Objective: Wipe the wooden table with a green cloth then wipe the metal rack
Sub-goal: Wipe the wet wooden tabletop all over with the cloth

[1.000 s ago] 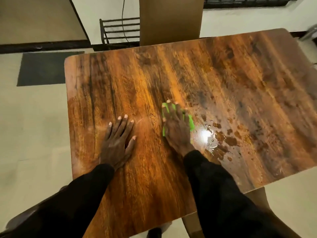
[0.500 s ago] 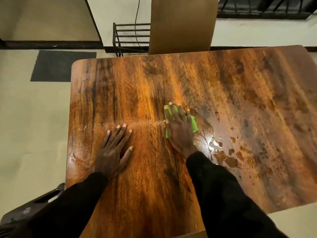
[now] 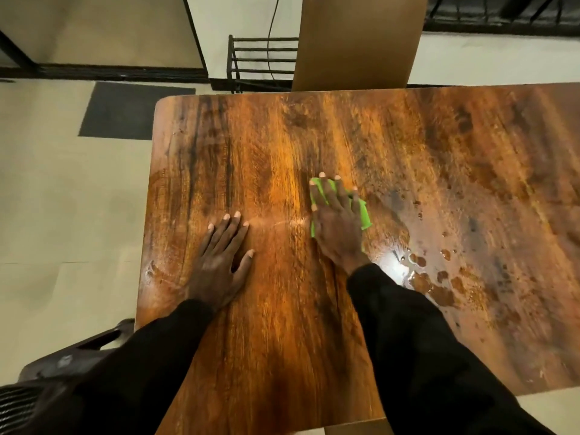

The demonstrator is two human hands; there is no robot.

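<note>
The wooden table fills most of the head view, its top glossy and streaked. My right hand lies flat with straight fingers on a small green cloth, pressing it onto the table near the middle. Only the cloth's edges show around the hand. My left hand rests flat on the bare wood to the left, fingers spread. Water drops and small puddles sit to the right of the cloth. The black metal rack stands on the floor beyond the table's far edge.
A brown panel rises behind the table's far edge, beside the rack. A dark mat lies on the pale floor at the far left. A dark chair shows at the lower left, next to the table's near corner.
My right hand has slid the cloth slightly away from me and leftward, off the wet patch. The left hand stays planted; the view has tilted, showing more of the rack.
</note>
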